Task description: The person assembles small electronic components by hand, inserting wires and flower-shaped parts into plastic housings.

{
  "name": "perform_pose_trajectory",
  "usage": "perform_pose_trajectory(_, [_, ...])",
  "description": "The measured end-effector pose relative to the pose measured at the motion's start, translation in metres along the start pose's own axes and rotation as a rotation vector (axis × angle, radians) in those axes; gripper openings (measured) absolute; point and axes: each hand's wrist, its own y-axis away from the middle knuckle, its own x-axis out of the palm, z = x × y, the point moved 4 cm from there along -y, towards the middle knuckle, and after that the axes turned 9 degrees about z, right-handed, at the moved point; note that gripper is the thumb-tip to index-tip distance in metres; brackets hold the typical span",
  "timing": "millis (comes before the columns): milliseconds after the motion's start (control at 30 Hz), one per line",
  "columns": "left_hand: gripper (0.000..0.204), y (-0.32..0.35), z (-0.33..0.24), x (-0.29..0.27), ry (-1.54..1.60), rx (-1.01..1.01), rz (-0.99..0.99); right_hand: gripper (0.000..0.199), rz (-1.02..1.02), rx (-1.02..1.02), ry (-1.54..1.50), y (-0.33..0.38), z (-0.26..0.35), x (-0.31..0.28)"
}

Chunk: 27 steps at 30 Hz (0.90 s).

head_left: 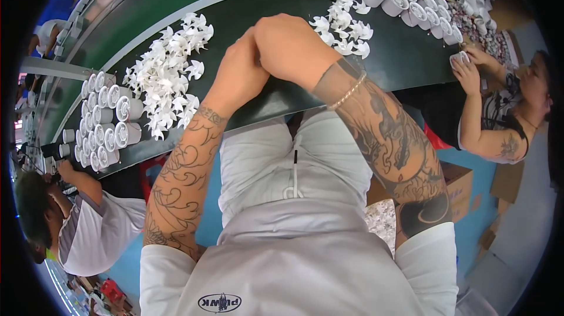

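Over the dark green bench [270, 95], my left hand [242, 66] and my right hand [285, 37] are brought together, knuckles up. The right hand overlaps the left one. Both look closed, and whatever is between the fingers is hidden behind the backs of the hands. To the left of them spreads a large heap of small white bladed fan wheels [167, 69]. A smaller heap of the same white fan wheels [346, 28] lies just beyond my right hand.
Stacked round white housings [106, 116] stand at the left end, and more white housings [411, 4] fill the far right. A person [487, 81] on the right handles one housing [459, 57]. Another person [88, 216] sits at the left. Cardboard boxes [458, 189] are on the floor.
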Motion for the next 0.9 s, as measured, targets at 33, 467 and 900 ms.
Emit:
perform_pose_trajectory(33, [0.034,-0.001,-0.003,-0.004,-0.009,0.039,-0.002,0.009,0.002,0.003,-0.003,0.002,-0.001,-0.001])
perform_pose_trajectory(467, [0.032,-0.005,0.009,-0.008,-0.340,0.319,-0.279,0.022,-0.697,0.332,-0.250,0.065,-0.085,-0.028])
perform_pose_trajectory(900, [0.023,0.023,-0.086,-0.025,-0.035,0.567,-0.397,0.063,-0.160,0.198,-2.813,0.059,-0.011,0.051])
